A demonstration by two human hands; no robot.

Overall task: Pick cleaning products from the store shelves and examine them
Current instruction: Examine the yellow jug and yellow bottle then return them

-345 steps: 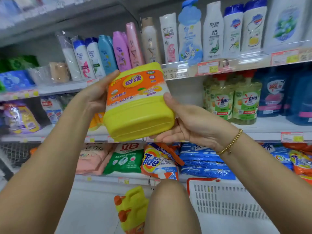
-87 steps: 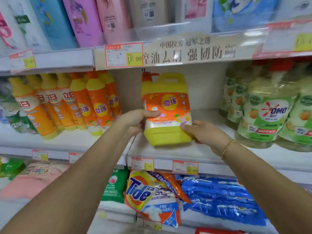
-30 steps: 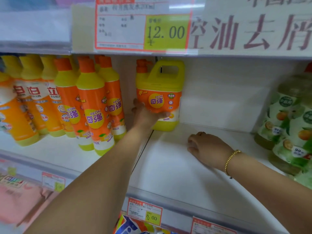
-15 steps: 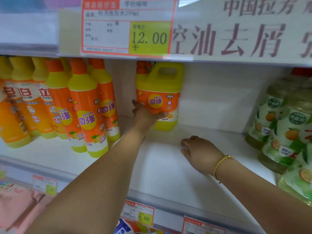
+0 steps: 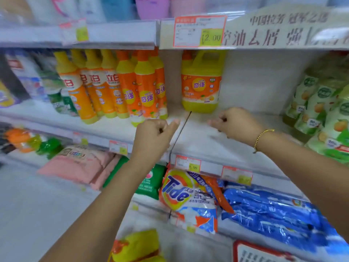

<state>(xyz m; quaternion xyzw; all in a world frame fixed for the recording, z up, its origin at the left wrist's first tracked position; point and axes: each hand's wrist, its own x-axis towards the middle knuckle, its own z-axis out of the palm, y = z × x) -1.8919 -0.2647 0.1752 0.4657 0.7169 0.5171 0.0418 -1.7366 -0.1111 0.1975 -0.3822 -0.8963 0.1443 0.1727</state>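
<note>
A yellow detergent jug with an orange label and a top handle stands upright at the back of the white middle shelf. Nothing touches it. My left hand hovers in front of the shelf edge, below and left of the jug, with loosely curled fingers that hold nothing. At the jug's lower right my right hand, with a gold bracelet on the wrist, hangs just over the shelf board. Its fingers are also loosely curled and hold nothing.
Orange and yellow bottles stand in rows left of the jug, green pump bottles on the right. Below lie a Tide bag, blue bags and pink packs. Another yellow jug and a white basket are at the bottom.
My left hand has let go of the jug and drawn back toward me. My right hand has lifted a little off the shelf. The view has pulled back from the shelf.
</note>
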